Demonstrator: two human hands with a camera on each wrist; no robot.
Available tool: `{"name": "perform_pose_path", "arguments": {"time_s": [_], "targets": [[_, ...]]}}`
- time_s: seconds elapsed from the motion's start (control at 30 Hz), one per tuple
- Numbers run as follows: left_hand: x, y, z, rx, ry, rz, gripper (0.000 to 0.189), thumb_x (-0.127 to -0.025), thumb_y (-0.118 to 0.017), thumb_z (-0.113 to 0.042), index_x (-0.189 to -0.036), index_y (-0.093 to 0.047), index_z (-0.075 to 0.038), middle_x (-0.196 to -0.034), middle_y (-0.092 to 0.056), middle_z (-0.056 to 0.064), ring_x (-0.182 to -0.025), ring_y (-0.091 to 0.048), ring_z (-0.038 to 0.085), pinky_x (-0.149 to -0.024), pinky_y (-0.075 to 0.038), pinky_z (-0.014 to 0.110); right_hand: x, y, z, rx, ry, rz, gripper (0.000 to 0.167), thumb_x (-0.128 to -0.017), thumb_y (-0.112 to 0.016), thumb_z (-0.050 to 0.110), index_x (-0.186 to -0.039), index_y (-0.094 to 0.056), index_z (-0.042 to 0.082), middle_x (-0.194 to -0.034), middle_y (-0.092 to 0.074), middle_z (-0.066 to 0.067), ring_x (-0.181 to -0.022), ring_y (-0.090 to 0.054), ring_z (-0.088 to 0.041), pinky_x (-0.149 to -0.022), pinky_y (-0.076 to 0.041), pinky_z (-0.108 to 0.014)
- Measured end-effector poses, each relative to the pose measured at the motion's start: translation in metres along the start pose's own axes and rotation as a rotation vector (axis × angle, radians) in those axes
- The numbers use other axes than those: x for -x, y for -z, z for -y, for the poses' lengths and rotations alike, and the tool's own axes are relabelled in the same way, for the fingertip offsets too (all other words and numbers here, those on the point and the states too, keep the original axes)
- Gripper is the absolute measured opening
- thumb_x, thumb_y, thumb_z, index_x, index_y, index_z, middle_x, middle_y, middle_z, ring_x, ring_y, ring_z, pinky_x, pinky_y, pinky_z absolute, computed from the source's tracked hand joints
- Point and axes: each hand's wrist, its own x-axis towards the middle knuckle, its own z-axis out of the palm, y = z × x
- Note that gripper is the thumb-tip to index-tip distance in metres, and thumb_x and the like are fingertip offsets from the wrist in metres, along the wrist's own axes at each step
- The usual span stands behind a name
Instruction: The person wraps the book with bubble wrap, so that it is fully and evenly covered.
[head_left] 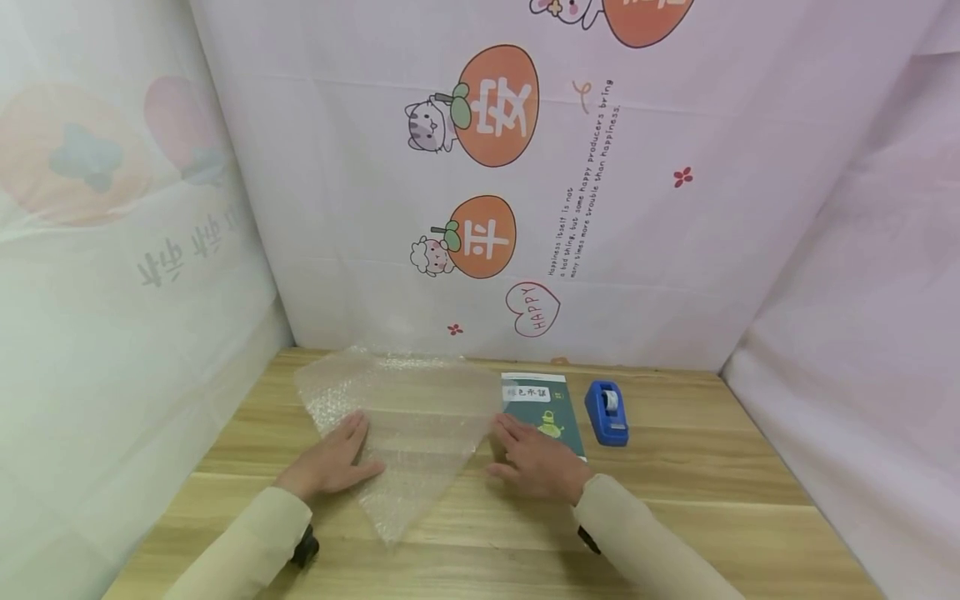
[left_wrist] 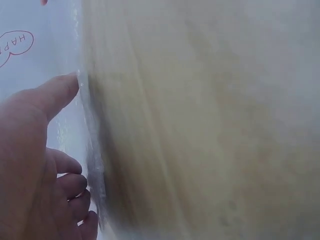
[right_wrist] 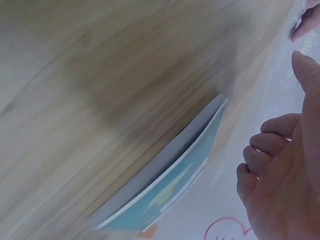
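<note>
A sheet of clear bubble wrap [head_left: 420,425] lies on the wooden table, one corner pointing toward the person. My left hand [head_left: 333,458] rests at its left edge, fingers extended and thumb spread inward over the sheet. At the right edge my right hand [head_left: 540,458] touches the wrap with extended fingers, thumb apart. The forearm side of that hand covers part of a green book [head_left: 540,417] with a white label, whose top left corner lies under the wrap. In the right wrist view, the book [right_wrist: 170,185] shows its pale page edge. Neither hand grips anything visible.
A blue tape dispenser [head_left: 606,412] with a roll in it stands right of the book. Printed white cloth [head_left: 360,208] hangs behind the table and along both sides. Bare wood [head_left: 697,467] shows at the right and along the front.
</note>
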Motion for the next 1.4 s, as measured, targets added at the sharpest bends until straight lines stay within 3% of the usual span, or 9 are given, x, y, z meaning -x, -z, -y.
{"name": "perform_pose_path", "arguments": {"time_s": [0.37, 0.5, 0.77, 0.87, 0.93, 1.03, 1.1, 1.2, 1.4], "targets": [[-0.016, 0.013, -0.02, -0.037, -0.067, 0.005, 0.087, -0.107, -0.057, -0.049, -0.16, -0.028, 0.014, -0.17, -0.021, 0.034, -0.159, -0.023, 0.051, -0.131, -0.022, 0.062, 0.04, 0.017, -0.04, -0.162, -0.166, 0.017, 0.08, -0.11, -0.048, 0.052, -0.167, -0.024, 0.002, -0.176, -0.021, -0.02, -0.16, -0.028, -0.044, -0.129, -0.03, -0.06], [-0.029, 0.023, -0.041, -0.033, -0.096, -0.002, 0.083, -0.107, -0.058, -0.047, -0.159, -0.032, 0.013, -0.169, -0.029, 0.033, -0.157, -0.031, 0.049, -0.13, -0.026, 0.06, 0.051, 0.024, -0.057, -0.178, -0.201, -0.015, 0.079, -0.11, -0.052, 0.048, -0.166, -0.026, 0.0, -0.172, -0.028, -0.024, -0.157, -0.034, -0.046, -0.126, -0.034, -0.062], [-0.062, 0.033, -0.096, 0.073, -0.029, -0.047, 0.072, -0.101, -0.065, -0.046, -0.149, -0.054, 0.005, -0.151, -0.059, 0.025, -0.14, -0.057, 0.043, -0.119, -0.047, 0.056, 0.054, 0.036, -0.078, -0.169, -0.204, -0.127, 0.065, -0.106, -0.065, 0.034, -0.146, -0.051, -0.015, -0.144, -0.061, -0.034, -0.128, -0.066, -0.045, -0.107, -0.055, -0.061], [-0.075, 0.03, -0.114, 0.122, -0.027, -0.081, 0.064, -0.098, -0.069, -0.046, -0.135, -0.066, 0.006, -0.136, -0.07, 0.024, -0.126, -0.067, 0.038, -0.107, -0.057, 0.052, 0.053, 0.042, -0.082, -0.257, -0.279, -0.157, 0.06, -0.102, -0.07, 0.033, -0.136, -0.06, -0.015, -0.128, -0.07, -0.031, -0.112, -0.072, -0.037, -0.092, -0.062, -0.054], [-0.083, 0.028, -0.125, 0.168, -0.018, -0.07, 0.049, -0.096, -0.071, -0.045, -0.105, -0.074, 0.004, -0.103, -0.077, 0.014, -0.093, -0.072, 0.025, -0.08, -0.062, 0.04, 0.052, 0.045, -0.084, -0.324, -0.339, -0.172, 0.051, -0.099, -0.073, 0.033, -0.123, -0.068, -0.012, -0.106, -0.075, -0.02, -0.091, -0.07, -0.026, -0.075, -0.061, -0.042], [-0.093, 0.024, -0.139, 0.247, 0.023, -0.039, 0.045, -0.093, -0.075, -0.044, -0.067, -0.061, -0.01, -0.064, -0.054, -0.003, -0.06, -0.047, 0.012, -0.053, -0.042, 0.029, 0.048, 0.049, -0.086, -0.392, -0.425, -0.158, 0.038, -0.098, -0.075, 0.035, -0.082, -0.07, 0.0, -0.069, -0.059, -0.003, -0.062, -0.052, -0.015, -0.057, -0.045, -0.027], [-0.098, 0.021, -0.148, 0.304, 0.059, 0.003, 0.055, -0.093, -0.076, -0.043, -0.056, -0.044, -0.017, -0.056, -0.035, -0.004, -0.054, -0.032, 0.012, -0.05, -0.03, 0.027, 0.046, 0.051, -0.087, -0.416, -0.482, -0.143, 0.048, -0.098, -0.075, 0.037, -0.063, -0.057, 0.01, -0.059, -0.049, 0.005, -0.055, -0.043, -0.011, -0.054, -0.039, -0.024], [-0.104, 0.015, -0.158, 0.366, 0.116, 0.035, 0.056, -0.092, -0.078, -0.042, -0.053, -0.044, -0.02, -0.053, -0.052, -0.003, -0.052, -0.052, 0.012, -0.052, -0.046, 0.026, 0.044, 0.056, -0.086, -0.448, -0.554, -0.103, 0.059, -0.097, -0.075, 0.039, -0.053, -0.043, 0.017, -0.052, -0.042, 0.007, -0.051, -0.038, -0.01, -0.055, -0.039, -0.025], [-0.115, 0.001, -0.174, 0.546, 0.208, 0.117, 0.043, -0.095, -0.077, -0.038, -0.068, -0.054, -0.013, -0.088, -0.079, 0.017, -0.083, -0.08, 0.032, -0.073, -0.067, 0.036, 0.041, 0.061, -0.086, -0.499, -0.662, -0.022, 0.055, -0.096, -0.076, 0.04, -0.056, -0.043, 0.02, -0.054, -0.049, 0.006, -0.052, -0.048, -0.01, -0.063, -0.049, -0.028]]}}
